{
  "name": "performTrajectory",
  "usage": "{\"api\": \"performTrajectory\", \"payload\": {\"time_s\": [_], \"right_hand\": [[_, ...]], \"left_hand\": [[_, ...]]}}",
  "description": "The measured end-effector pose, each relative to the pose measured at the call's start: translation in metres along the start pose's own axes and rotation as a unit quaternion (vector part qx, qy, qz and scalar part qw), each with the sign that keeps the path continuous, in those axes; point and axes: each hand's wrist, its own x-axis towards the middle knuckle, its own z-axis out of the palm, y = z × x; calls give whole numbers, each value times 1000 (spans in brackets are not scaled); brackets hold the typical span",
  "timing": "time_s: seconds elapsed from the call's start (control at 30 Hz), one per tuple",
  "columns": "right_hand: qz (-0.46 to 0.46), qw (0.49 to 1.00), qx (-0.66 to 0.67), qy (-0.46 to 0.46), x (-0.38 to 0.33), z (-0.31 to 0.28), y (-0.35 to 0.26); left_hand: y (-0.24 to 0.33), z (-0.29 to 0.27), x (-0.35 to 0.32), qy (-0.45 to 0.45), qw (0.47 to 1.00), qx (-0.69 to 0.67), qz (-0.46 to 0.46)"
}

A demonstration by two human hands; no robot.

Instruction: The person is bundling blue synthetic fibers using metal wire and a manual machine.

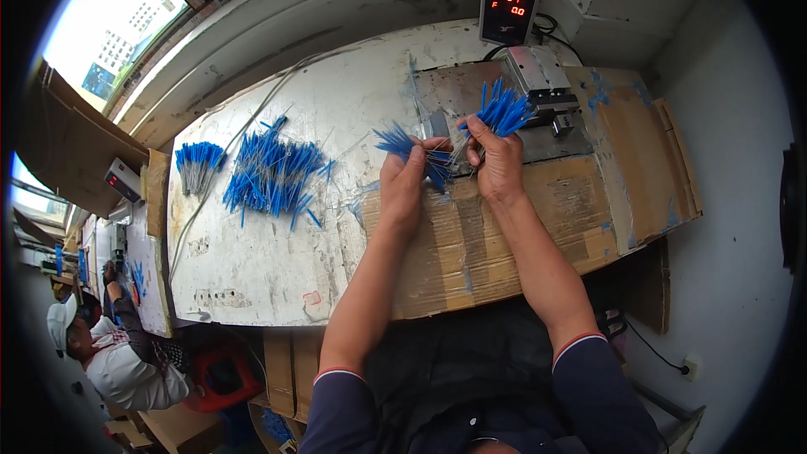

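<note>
My left hand (402,187) is closed around a loose bundle of thin metal wires with blue sleeves (392,139); some of its blue ends fan out left, others point down past the fingers. Close beside it, my right hand (499,165) grips a second bundle of blue-sleeved wires (503,109), blue ends up and to the right. Bare wire ends cross in the gap between the hands, and what the fingertips touch there is partly hidden. A large heap of the same wires (271,172) lies on the white worktop to the left, with a smaller, neater bunch (198,161) beyond it.
Behind my right hand, a metal bench device (540,76) stands on a dark plate (445,88), with a red-digit display box (509,7) behind. Flattened cardboard (513,223) covers the near right worktop. A cable (239,136) crosses the left side. Another person (126,361) sits at far left.
</note>
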Motion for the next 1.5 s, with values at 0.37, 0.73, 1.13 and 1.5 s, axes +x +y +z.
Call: {"api": "performTrajectory", "payload": {"time_s": [0.37,0.73,1.13,1.5], "right_hand": [[-59,990,40,120,20,-21,-17],[-151,985,-67,-56,6,1,-14],[-134,977,-138,-97,2,-1,-1],[-107,979,-150,-91,-5,0,5]], "left_hand": [[6,-10,5,90,994,-52,45],[-6,-11,5,67,996,-55,18],[-1,-8,4,75,995,-63,12],[7,-16,2,35,993,-100,-46]]}}
